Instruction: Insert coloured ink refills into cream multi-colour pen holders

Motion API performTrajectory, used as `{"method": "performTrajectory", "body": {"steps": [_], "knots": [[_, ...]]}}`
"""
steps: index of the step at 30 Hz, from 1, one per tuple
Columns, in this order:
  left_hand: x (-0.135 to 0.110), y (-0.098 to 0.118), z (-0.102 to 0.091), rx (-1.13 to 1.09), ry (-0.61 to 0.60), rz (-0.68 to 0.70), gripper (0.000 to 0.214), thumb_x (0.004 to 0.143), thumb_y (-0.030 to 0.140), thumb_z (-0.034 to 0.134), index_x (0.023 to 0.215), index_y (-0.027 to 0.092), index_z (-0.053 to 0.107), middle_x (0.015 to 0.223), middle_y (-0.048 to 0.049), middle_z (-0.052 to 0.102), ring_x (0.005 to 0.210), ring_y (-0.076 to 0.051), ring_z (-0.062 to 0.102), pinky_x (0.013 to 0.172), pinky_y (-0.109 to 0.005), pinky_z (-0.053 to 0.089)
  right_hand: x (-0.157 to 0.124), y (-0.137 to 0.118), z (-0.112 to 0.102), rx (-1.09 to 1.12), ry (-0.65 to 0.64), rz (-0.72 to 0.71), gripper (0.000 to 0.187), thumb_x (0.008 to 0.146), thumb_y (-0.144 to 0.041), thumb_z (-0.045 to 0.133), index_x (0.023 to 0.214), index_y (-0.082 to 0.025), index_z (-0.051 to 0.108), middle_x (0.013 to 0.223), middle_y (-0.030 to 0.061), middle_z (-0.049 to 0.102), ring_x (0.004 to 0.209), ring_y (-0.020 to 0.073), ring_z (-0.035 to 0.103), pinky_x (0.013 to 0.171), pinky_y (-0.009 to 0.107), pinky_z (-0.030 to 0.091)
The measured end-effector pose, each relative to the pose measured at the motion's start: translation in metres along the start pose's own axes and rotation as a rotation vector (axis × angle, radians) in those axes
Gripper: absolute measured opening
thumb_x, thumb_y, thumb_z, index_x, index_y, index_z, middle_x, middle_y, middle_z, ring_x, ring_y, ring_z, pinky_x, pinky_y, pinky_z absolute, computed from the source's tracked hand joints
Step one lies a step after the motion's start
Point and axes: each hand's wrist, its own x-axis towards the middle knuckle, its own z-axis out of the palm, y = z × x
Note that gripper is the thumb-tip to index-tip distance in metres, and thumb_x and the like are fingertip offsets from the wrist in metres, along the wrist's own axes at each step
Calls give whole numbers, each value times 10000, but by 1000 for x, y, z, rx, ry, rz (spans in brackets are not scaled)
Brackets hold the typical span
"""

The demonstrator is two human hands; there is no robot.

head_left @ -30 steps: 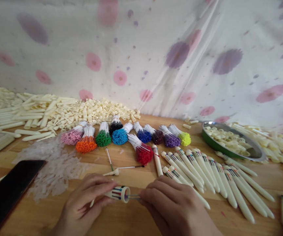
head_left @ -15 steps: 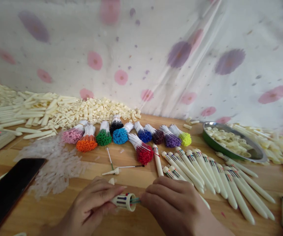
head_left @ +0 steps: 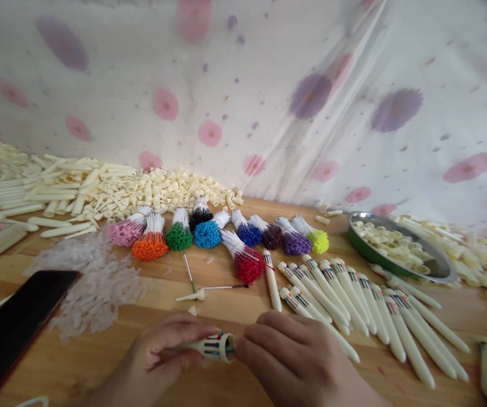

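Note:
My left hand [head_left: 165, 353] grips a cream multicolour pen barrel [head_left: 216, 346] between thumb and fingers. Its round open end faces right, and coloured sliders show in the slots. At that opening, the fingers of my right hand [head_left: 288, 359] are pinched together. A bit of teal shows inside the rim by those fingertips, apparently a pen refill; most of it is hidden. On the table beyond lie a green-tipped refill [head_left: 189, 272], a dark-tipped refill [head_left: 224, 287] and a small cream pointed piece [head_left: 191, 295]. A pen with a red thread [head_left: 272, 281] lies near my right hand.
Refill bundles [head_left: 207, 233] in several colours stretch across the middle. Multicolour pens [head_left: 353, 299] lie in a fan at right, before a green-sided metal dish [head_left: 356, 246] of cream parts. Clear plastic pieces [head_left: 91, 282], a phone [head_left: 18, 333] and heaped cream parts [head_left: 99, 186] occupy the left.
My right hand has moved left, closer to the barrel's open end. The teal length that showed between barrel and fingers is now mostly out of sight. My left hand keeps its hold.

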Motion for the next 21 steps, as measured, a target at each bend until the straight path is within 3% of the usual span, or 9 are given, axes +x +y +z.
{"method": "performTrajectory", "body": {"steps": [4,9,14,17,21], "knots": [[-1,-4,0,24,6,-16,405,677,96,693,957,388,720,867,34,762,794,-185,719,706,-230,575,-3,4,3,46,34,1,365,947,-108,290,812,-116,628,623,44,591,576,142,508,480,248,403],[-1,-6,-2,-9,27,-32,348,680,140,713,938,372,731,861,-8,763,801,-199,717,710,-256,574,-3,4,-14,113,-125,184,291,932,-114,367,788,-141,619,692,39,611,640,143,529,546,254,407],[-1,-10,-5,-78,30,-46,337,674,124,718,925,349,736,860,-13,748,834,-204,692,738,-266,561,-4,5,-22,142,-21,233,202,916,-122,437,868,-148,631,699,33,622,658,141,556,565,249,420],[0,-11,-5,-136,47,-19,282,682,149,733,892,338,735,848,6,744,903,-182,659,838,-247,513,-3,5,-17,173,70,193,128,882,-113,506,887,-125,633,717,39,645,663,140,569,573,240,441],[1,-10,-5,-178,67,28,235,712,156,719,880,320,726,842,26,731,897,-144,643,874,-199,479,-2,1,-5,179,97,130,139,861,-82,512,826,-119,642,658,31,638,600,129,555,532,227,441]]}}
